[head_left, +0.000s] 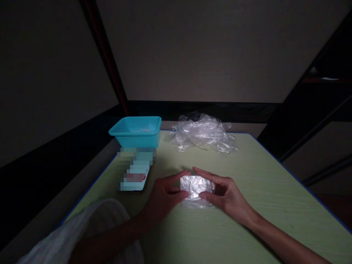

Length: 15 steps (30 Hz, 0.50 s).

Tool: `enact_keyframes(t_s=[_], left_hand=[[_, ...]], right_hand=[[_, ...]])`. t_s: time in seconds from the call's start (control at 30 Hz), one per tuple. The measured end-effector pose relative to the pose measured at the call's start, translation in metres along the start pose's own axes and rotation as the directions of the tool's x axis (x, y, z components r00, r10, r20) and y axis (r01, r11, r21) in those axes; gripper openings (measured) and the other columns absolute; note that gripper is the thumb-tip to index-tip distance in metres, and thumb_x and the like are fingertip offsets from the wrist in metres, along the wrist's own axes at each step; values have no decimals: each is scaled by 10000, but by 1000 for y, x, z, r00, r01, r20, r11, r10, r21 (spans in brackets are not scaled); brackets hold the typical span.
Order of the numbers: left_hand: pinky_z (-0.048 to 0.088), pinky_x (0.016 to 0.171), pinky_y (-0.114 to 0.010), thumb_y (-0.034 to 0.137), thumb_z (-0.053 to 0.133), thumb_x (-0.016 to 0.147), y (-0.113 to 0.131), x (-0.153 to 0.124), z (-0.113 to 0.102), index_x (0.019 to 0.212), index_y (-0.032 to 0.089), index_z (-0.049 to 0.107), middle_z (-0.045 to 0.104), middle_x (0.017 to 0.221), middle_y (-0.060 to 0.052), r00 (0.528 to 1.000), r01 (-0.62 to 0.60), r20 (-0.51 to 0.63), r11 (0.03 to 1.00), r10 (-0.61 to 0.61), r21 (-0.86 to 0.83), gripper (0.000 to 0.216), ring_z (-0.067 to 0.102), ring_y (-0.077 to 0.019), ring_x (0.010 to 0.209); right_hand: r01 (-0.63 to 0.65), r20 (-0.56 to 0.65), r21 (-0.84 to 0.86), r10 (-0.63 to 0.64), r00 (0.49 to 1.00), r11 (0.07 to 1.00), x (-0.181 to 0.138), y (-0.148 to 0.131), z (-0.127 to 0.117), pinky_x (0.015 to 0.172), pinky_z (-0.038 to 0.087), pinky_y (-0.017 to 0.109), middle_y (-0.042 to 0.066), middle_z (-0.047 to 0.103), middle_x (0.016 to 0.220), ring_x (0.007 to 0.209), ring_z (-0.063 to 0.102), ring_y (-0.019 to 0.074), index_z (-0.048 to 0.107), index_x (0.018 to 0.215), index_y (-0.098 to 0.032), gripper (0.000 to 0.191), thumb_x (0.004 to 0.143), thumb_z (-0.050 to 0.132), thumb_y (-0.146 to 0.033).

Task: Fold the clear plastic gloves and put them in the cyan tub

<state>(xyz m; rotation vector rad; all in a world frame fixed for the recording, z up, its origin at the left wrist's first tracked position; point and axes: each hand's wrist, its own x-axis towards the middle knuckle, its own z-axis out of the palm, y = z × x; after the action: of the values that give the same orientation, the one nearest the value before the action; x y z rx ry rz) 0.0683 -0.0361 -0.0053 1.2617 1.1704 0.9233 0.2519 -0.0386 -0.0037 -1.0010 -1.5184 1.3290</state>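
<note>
A small folded piece of clear plastic film (195,185) lies on the pale green table (264,205), lit brightly. My left hand (163,194) pinches its left edge between thumb and fingers. My right hand (224,192) pinches its right edge the same way. Both hands rest low over the table near its middle, facing each other.
A teal plastic tub (136,131) stands at the far left of the table. A heap of crumpled clear plastic bags (202,134) lies at the far middle. A blurred flat card or phone (134,172) sits in front of the tub. White cloth (90,227) covers the near left corner.
</note>
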Motion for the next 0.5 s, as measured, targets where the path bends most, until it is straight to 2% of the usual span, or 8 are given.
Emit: enact_keyframes(t_s=[0.1,0.17,0.27,0.37,0.43,0.5], left_hand=[[206,426,-175,211,664,580,0,1,-1,1199,126,592,424,387,93,999,-4,34,1000,3,16,629,268,-56,410],[191,426,-177,218,659,581,1,2,-1,1224,116,569,389,385,98,999,-1,36,1000,0,27,656,246,-57,419],[178,424,-181,229,656,584,4,2,-2,1269,100,521,363,388,102,1000,-5,29,999,4,35,709,227,-61,432],[160,420,-183,244,652,594,5,2,-3,1305,98,475,327,387,113,999,-12,30,999,11,31,746,201,-60,435],[154,420,-181,248,646,608,5,2,-3,1323,104,451,313,393,117,999,-21,39,999,20,31,755,199,-58,434],[148,417,-177,241,639,619,3,2,-3,1340,113,426,320,395,118,998,-29,55,999,27,35,762,201,-55,424]], right_hand=[[31,-7,3,-31,999,1000,0,1,0,893,477,389,40,550,1296,1148,533,235,651,1098,-304,455,661,720,-195],[48,-25,20,-48,999,999,1,3,0,891,475,366,49,567,1277,1137,540,229,665,1081,-287,445,650,737,-205],[-34,-17,80,35,999,996,0,8,1,737,522,309,54,653,1137,896,635,183,655,1106,-270,454,661,745,-262],[-94,-4,110,95,995,989,-1,13,3,586,503,256,24,705,880,655,603,128,669,1088,-247,447,652,755,-300],[-97,-13,99,99,995,990,-1,15,4,512,470,228,6,692,777,565,554,101,689,1050,-238,409,651,753,-296],[-95,-29,74,97,995,993,-1,15,4,477,452,217,9,695,792,540,536,92,697,1035,-239,387,654,747,-280]])
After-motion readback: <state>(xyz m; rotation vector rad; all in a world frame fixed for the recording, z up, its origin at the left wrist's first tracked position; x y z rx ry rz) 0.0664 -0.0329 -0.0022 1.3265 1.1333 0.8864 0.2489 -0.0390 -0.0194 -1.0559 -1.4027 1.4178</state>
